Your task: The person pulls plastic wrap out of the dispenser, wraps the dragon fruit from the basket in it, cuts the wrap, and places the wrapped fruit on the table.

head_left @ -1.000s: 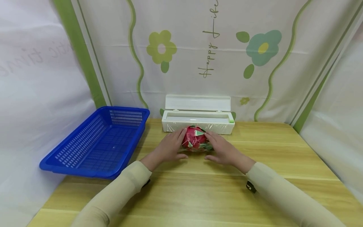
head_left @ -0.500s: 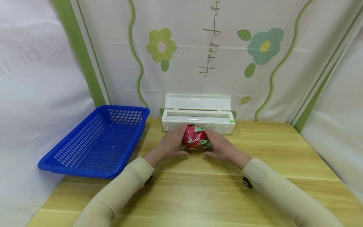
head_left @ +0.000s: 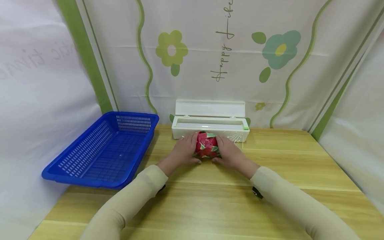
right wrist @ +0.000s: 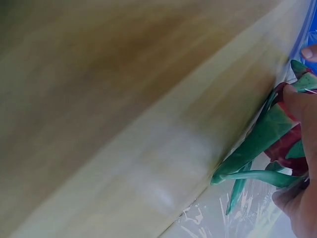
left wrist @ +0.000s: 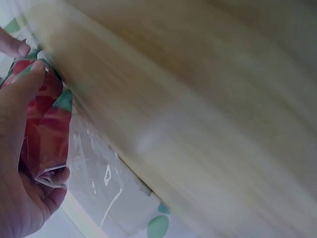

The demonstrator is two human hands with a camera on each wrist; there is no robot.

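1. Red, rounded dragon fruit with green scales (head_left: 207, 145): held between both hands at mid-surface, just in front of the box; its ends are covered by the palms.
2. Left hand (head_left: 185, 150): grip closed around the fruit's left end, thumb on the near side; the far fingertips are partly hidden.
3. Right hand (head_left: 230, 153): grip closed around the right end. In the right wrist view this hand is cut off by the frame edge; long green scale tips stick out beside it.
4. Clear, shiny plastic film (left wrist: 96, 173): lies over the fruit and runs to the box front; its edges are hard to trace, showing mostly as glints.
5. Long white plastic box (head_left: 179, 133): lid raised, white roll inside, small green piece at the right end; lower front partly hidden by hands and fruit.
6. Blue perforated plastic basket (head_left: 87, 181): on the left of the light wood-grain surface (head_left: 207, 210).
7. Floral white curtain (head_left: 195, 83): green script "Happy Life" runs vertically, cut near the top edge. Left side panel: faint lettering, mostly illegible.
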